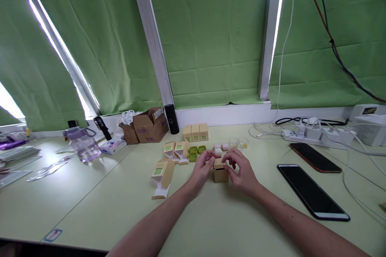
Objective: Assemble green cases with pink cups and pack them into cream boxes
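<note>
A small tan cardboard box [221,174] stands on the pale green table [120,200] in front of me. My left hand [202,169] touches its left top edge and my right hand [243,170] wraps its right side, fingers over the top flap. Just behind lie green caps [196,152], pink blocks [221,147] and clear cups [238,143]. Three closed tan boxes [196,132] stand in a row further back. Open boxes with flaps out lie to the left [175,151], and another lies nearer me [161,174].
Two phones lie on the right, a black one [312,191] and a red-edged one [315,157]. A power strip with chargers and cables [310,134] sits at the back right. A brown carton [150,125], black cylinder [171,119] and purple water jug [84,144] stand at the left.
</note>
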{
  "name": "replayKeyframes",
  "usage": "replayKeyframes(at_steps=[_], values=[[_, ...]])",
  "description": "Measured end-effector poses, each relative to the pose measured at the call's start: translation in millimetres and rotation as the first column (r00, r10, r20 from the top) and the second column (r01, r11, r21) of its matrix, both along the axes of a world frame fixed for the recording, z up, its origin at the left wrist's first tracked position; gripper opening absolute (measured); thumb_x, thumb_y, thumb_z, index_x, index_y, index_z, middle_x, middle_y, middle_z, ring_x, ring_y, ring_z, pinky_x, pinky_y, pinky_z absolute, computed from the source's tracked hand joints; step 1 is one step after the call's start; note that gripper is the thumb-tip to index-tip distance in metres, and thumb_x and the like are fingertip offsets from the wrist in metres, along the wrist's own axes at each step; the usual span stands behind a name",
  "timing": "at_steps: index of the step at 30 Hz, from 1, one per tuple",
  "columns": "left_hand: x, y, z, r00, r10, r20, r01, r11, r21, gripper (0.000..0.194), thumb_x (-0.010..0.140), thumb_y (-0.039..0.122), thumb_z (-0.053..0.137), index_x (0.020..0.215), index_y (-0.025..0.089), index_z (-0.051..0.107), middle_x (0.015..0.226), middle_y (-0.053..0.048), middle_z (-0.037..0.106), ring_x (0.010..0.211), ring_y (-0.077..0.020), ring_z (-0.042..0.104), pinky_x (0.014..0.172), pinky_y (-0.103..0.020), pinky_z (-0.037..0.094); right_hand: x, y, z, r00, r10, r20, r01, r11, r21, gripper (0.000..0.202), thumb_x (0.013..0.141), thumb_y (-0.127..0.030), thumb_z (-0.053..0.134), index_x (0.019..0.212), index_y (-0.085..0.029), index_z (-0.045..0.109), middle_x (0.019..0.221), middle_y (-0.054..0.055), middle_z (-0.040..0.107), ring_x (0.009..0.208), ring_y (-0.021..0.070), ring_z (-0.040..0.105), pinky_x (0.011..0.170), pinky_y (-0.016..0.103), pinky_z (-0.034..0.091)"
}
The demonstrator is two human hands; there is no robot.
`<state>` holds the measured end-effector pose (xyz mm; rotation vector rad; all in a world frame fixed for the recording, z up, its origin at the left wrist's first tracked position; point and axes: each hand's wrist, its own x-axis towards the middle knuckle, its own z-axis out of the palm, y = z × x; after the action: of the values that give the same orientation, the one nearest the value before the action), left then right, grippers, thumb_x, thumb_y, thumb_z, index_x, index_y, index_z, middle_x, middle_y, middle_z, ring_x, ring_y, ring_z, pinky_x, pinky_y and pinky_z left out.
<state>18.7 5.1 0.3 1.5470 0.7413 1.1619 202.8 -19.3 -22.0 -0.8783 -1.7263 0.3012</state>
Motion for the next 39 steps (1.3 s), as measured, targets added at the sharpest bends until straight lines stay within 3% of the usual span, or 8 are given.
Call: replayKeyframes(at_steps=[11,24,32,36,39], values=[[-1,4,-7.6,0.998,-0.019,-0.057,0.023,0.998,0.063,0.034,0.086,0.047,0.071,0.103,0.021,0.059,0.110,-0.009,0.067,0.112,-0.0271,0.060,0.097,-0.038,0.046,1,1,-3.1,0.998,-0.001,0.068,-0.001,0.999,0.032,0.016,0.083,-0.009,0.059,0.090,-0.024,0.058,0.089,0.003,0.055,0.076,0.0178,0.052,0.063,0.029,0.044],[-1,4,-10.1,0.994,0.007,-0.110,0.008,0.991,0.130,0.022,0.082,0.022,0.063,0.104,0.021,0.059,0.113,-0.008,0.065,0.113,-0.0257,0.059,0.101,-0.039,0.045,3,-1,0.5,0.995,-0.005,0.099,-0.007,0.992,0.122,0.013,0.083,-0.009,0.058,0.080,-0.022,0.057,0.076,0.001,0.053,0.069,0.0167,0.050,0.061,0.029,0.038],[1,-2,-3.8,0.987,0.037,-0.155,-0.009,0.984,0.180,0.024,0.079,0.018,0.062,0.103,0.021,0.059,0.111,-0.007,0.065,0.114,-0.0258,0.060,0.105,-0.040,0.043,5,0,-3.4,0.981,-0.031,0.192,0.002,0.989,0.147,0.016,0.079,-0.007,0.058,0.074,-0.022,0.053,0.074,0.000,0.053,0.068,0.0164,0.050,0.060,0.028,0.035],[0,-3,-2.9,0.987,0.032,-0.158,-0.003,0.984,0.181,0.024,0.082,0.021,0.063,0.106,0.021,0.059,0.113,-0.008,0.065,0.115,-0.0260,0.060,0.105,-0.040,0.043,9,-1,1.1,0.968,-0.009,0.252,-0.028,0.990,0.141,0.016,0.077,-0.008,0.059,0.084,-0.022,0.057,0.080,0.001,0.057,0.073,0.0175,0.053,0.063,0.028,0.039],[-2,0,-4.4,0.986,0.031,-0.161,0.000,0.981,0.192,0.025,0.085,0.026,0.065,0.109,0.021,0.059,0.116,-0.009,0.066,0.116,-0.0267,0.059,0.107,-0.041,0.042,13,-1,5.7,0.954,-0.012,0.299,-0.020,0.994,0.105,0.031,0.076,-0.009,0.059,0.103,-0.023,0.058,0.090,0.003,0.060,0.078,0.0190,0.056,0.064,0.029,0.042]])
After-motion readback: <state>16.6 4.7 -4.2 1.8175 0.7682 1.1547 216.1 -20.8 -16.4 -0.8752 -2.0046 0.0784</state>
